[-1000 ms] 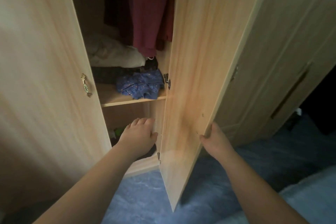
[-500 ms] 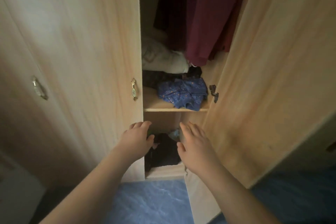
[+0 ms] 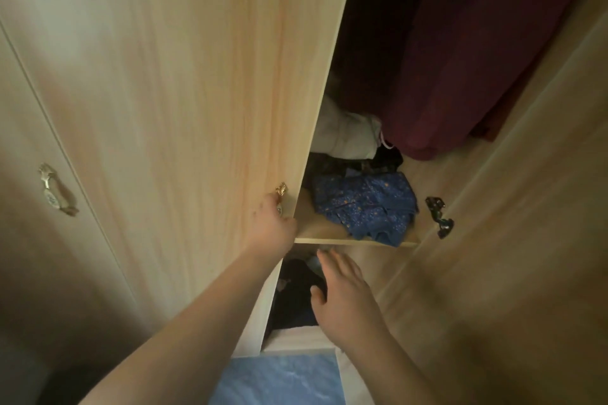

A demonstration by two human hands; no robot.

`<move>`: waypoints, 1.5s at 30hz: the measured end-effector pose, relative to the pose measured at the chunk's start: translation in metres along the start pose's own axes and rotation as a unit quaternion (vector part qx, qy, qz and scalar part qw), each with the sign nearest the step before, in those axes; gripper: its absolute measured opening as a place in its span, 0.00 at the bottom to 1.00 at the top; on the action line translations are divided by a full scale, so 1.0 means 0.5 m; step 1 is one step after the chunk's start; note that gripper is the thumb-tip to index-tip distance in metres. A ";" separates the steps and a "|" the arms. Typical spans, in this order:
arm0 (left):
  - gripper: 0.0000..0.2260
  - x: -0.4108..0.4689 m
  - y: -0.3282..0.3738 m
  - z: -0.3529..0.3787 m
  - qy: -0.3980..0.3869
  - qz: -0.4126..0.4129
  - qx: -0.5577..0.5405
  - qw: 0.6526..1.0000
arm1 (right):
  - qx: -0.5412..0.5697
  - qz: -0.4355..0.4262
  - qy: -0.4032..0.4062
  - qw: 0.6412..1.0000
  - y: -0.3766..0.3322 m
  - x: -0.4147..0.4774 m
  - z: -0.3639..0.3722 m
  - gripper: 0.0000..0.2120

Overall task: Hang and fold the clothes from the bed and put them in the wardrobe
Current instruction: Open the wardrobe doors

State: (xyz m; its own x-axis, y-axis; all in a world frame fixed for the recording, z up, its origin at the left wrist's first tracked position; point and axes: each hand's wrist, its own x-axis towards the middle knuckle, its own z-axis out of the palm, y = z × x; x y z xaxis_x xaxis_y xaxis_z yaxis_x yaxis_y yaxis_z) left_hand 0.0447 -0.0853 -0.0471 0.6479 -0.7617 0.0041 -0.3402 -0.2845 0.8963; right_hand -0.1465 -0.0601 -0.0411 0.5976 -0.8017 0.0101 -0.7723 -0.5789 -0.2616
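Observation:
I face a light wooden wardrobe whose left door (image 3: 184, 108) stands close in front of me. My left hand (image 3: 271, 227) grips the brass handle (image 3: 281, 191) at that door's edge. My right hand (image 3: 342, 293) reaches with straight fingers into the dark lower compartment, over dark clothes (image 3: 296, 299). On the shelf (image 3: 332, 240) above lies a folded blue patterned garment (image 3: 365, 207), with black and white clothes behind it. A maroon garment (image 3: 477, 52) hangs over the shelf.
The right door (image 3: 513, 240) stands open at the right, its black hinge (image 3: 439, 215) near the shelf. A neighbouring shut door with a brass handle (image 3: 54, 191) is at the left. Blue floor (image 3: 279, 378) shows below.
My left hand rose from the lower door edge to the brass handle. The right hand stays reaching into the lower compartment. The view has moved closer to the wardrobe.

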 end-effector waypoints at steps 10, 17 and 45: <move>0.19 -0.146 0.004 -0.079 -0.032 0.009 0.077 0.996 | -0.019 -0.038 -0.045 0.998 -0.004 -0.143 0.009 0.31; 0.15 -0.425 -0.041 -0.189 0.038 -0.023 0.113 0.993 | 0.011 -0.134 -0.062 0.989 -0.059 -0.290 0.005 0.31; 0.27 -1.075 -0.164 -0.265 -0.093 0.074 0.412 0.903 | -0.012 -0.047 -0.017 0.999 -0.090 -0.870 0.018 0.29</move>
State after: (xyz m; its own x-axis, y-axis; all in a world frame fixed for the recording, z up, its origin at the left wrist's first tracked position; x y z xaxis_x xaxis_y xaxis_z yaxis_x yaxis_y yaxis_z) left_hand -0.1853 0.4246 -0.0641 0.4538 -0.8899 -0.0457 -0.8555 -0.4494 0.2573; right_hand -0.3699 0.3161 -0.0425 0.6740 -0.7387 0.0005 -0.7175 -0.6547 -0.2378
